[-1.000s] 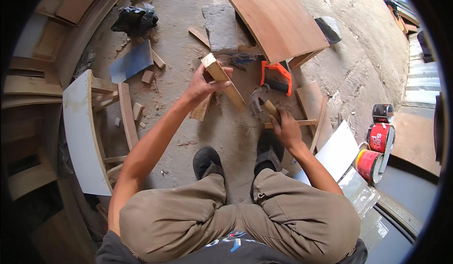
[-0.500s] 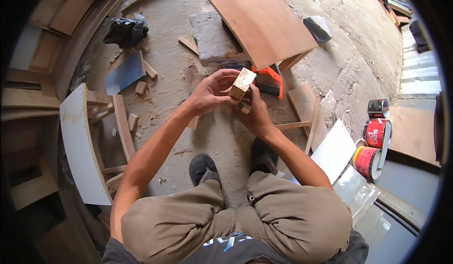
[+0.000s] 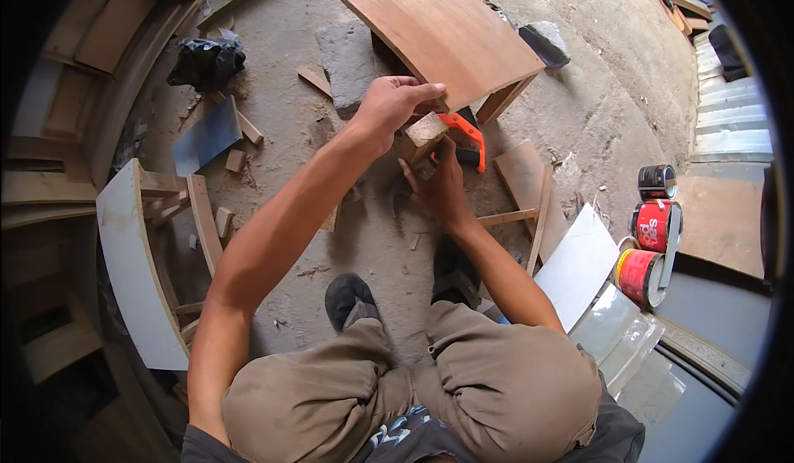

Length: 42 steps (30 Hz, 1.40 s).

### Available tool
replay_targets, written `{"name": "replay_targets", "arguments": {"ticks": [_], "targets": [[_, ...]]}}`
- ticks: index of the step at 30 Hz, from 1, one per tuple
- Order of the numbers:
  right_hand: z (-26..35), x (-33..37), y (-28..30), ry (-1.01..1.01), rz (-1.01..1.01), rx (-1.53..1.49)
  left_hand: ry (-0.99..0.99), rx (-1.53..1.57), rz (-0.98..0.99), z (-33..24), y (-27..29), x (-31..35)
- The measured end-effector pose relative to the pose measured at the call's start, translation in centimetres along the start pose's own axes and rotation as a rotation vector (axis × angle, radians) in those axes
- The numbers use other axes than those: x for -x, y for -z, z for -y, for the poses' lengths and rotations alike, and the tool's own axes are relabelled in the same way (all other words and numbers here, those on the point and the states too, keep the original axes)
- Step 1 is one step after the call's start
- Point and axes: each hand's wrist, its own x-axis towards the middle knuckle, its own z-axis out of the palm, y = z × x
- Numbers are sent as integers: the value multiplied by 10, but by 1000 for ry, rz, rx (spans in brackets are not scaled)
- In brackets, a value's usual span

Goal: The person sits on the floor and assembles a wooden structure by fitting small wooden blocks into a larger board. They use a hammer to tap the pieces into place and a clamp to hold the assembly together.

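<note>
My right hand (image 3: 438, 182) is closed around a short wooden block (image 3: 425, 132), its rough sawn end tilted up. Just above the block, my left hand (image 3: 389, 109) has its thumb and fingers drawn together at the near left edge of a plywood-topped piece (image 3: 447, 33). What those fingers pinch, if anything, is too hard to make out, and whether they touch the plywood is unclear. Behind the block lies a handsaw with an orange handle (image 3: 475, 136); its blade is mostly hidden.
A grey stone block (image 3: 343, 62) stands beside the plywood piece. On the left are a white-faced curved panel (image 3: 132, 273), a blue board (image 3: 208, 137) and a black plastic bag (image 3: 207, 62). Red cans (image 3: 651, 225) and a white sheet (image 3: 575, 269) lie right, with wood strips (image 3: 542, 219) nearby.
My left hand has let go of the wooden block and moved up to the plywood edge. The right hand keeps the block. The whole view has shifted slightly.
</note>
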Motion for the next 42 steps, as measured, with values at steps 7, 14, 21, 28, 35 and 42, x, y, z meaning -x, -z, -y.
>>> {"name": "replay_targets", "arguments": {"ticks": [7,14,21,28,35,42], "targets": [[-6,-12,10,-52,-63,-20,-34,8,-37,2,2,7],[-9,-8,12,9,-47,126,-21,70,-81,16,13,11],[-5,-12,8,137,-87,220,-126,32,-66,26,17,15],[-15,-24,3,107,-39,164,-133,133,-49,26,22,9],[-42,-7,25,103,32,126,-194,-25,-49,37,29,9],[-64,-44,91,-51,-328,239,-146,-37,-53,32,25,17]]}}
